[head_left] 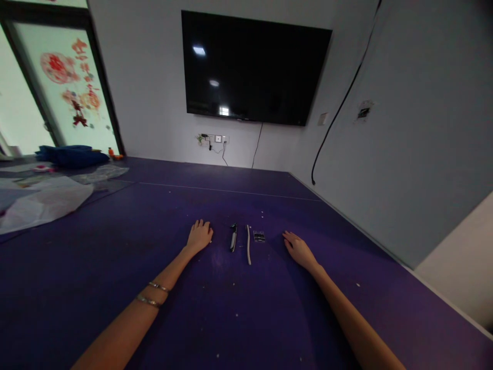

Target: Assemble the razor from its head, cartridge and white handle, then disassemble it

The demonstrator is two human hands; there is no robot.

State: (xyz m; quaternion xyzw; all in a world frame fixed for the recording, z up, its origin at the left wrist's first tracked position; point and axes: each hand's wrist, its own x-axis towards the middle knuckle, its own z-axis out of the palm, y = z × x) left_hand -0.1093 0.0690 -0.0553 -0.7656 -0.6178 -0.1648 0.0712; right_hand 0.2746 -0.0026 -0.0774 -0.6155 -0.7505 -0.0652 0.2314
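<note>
Head camera: saw the left hand (199,237) resting palm down on the purple surface (185,324), left of a short row of small things. Found its fingers (196,224) open, slightly bent and a little apart. Noted two silvery bracelets (148,301) around the same forearm. Saw the right hand (301,252) also laid palm down, on the far side of the row, with its fingers open, loosely stretched and pointing inward.

Found the row between the two hands, touched by neither. Counted three items from left to right: a slim black-and-grey tool (233,240), nearest the left hand, lying lengthwise with its dark end away from the body; a pale, slightly bent strip (248,246); and, just beside the strip's upper part, a small dark patterned piece (259,237), nearest the right hand. Could not tell the exact kind of any of the three, owing to their small size. Spotted a few pale specks scattered around.

Farther left, saw a white sheet (50,205), crumpled clear plastic (103,173) and a heap of blue cloth (71,156). Ahead, saw a large dark television (254,67) mounted on the wall above some sockets (218,139), with a black cable (344,100) hanging to the right.
</note>
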